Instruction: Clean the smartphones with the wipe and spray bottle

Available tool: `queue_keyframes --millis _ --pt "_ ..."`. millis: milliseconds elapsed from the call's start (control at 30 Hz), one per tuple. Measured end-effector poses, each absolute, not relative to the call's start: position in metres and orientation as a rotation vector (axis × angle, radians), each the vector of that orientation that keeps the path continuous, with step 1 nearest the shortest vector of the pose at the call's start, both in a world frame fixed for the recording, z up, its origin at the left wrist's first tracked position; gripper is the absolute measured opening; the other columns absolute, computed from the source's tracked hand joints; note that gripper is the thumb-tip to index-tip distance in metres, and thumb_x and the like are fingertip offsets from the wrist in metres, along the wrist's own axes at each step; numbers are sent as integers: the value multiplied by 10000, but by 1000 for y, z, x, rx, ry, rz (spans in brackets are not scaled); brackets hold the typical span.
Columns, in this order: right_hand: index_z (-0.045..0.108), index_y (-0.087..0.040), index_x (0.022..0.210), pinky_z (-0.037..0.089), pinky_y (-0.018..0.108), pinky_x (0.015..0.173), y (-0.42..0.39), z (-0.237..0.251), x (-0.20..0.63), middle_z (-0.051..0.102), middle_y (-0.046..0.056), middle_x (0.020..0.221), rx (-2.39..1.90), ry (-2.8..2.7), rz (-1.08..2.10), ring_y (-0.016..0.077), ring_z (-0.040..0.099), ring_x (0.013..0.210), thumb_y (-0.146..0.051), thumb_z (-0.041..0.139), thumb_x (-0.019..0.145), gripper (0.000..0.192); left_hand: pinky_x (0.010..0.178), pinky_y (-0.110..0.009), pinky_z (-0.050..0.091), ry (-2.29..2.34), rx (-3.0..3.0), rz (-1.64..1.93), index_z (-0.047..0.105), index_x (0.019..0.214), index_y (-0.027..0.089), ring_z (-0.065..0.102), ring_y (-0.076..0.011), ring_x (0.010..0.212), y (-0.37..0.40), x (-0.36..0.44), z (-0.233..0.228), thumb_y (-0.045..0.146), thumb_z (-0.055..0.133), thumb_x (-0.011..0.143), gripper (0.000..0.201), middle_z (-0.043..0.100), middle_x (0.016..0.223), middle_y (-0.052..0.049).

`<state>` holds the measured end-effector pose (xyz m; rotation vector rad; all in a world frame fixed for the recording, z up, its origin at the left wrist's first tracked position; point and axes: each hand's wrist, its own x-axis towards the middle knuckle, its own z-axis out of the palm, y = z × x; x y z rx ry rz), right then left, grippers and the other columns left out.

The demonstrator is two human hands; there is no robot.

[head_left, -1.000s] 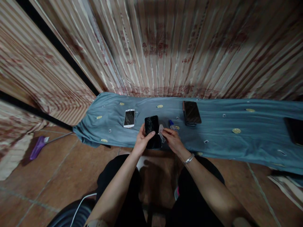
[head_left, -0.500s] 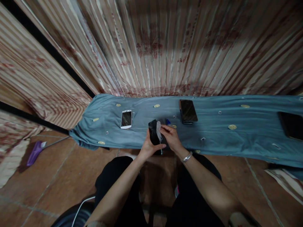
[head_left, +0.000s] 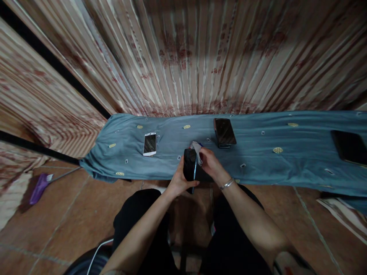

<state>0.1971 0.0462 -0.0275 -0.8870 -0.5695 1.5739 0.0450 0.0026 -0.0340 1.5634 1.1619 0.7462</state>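
Observation:
My left hand (head_left: 180,180) grips a dark smartphone (head_left: 189,168) by its sides, held tilted above the near edge of the blue cloth. A bluish shine runs along the phone's right edge. In my right hand (head_left: 210,164) a small pale grey wiping cloth (head_left: 196,149) is pinched at the phone's upper right edge. Whether the cloth touches the phone there, I cannot tell. Behind the cloth a bit of something blue shows, mostly hidden.
A white phone (head_left: 150,144) lies left on the blue patterned sheet (head_left: 258,160). Stacked dark devices (head_left: 225,132) lie right of centre, and a black tablet-like device (head_left: 348,147) at far right. Striped curtains (head_left: 183,57) hang behind. A purple dustpan or broom head (head_left: 39,188) is on the floor.
The grey cloth has moved off the phone's face to its upper right edge. The phone has turned, showing its bluish edge more. The whole view has shifted slightly.

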Motion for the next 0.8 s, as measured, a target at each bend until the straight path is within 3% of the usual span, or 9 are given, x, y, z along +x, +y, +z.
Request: queue_keyframes --millis 300,467,633,800 --pt "751 -209 768 542 289 721 53 -38 200 771 23 761 -952 -545 1654 213 718 815 -381 738 650 209 1209 -513 106 1072 1711 731 176 1538 171 230 -339 1471 -5 47 -30 249 818 561 1173 288 1577 -181" --pt "760 -189 744 549 309 667 55 -41 199 779 51 787 -999 -519 1628 221 716 746 -342 718 653 183 1202 -532 105 1030 1656 740 267 1516 160 253 -367 1458 -8 48 -23 243 825 548 1120 349 1541 -190" --pt "755 -204 731 547 296 623 55 -45 194 770 26 737 -1026 -563 1520 194 696 648 -328 809 551 225 1203 -521 100 1019 1558 802 322 1493 157 259 -367 1452 -7 49 -23 258 841 515 1112 375 1526 -179" --pt "761 -237 797 541 300 722 56 -49 188 765 -18 772 -1038 -684 1275 167 685 702 -374 798 564 273 1109 -498 337 952 1160 832 449 1419 193 452 -350 1319 -6 50 -21 360 834 550 966 506 1434 -134"
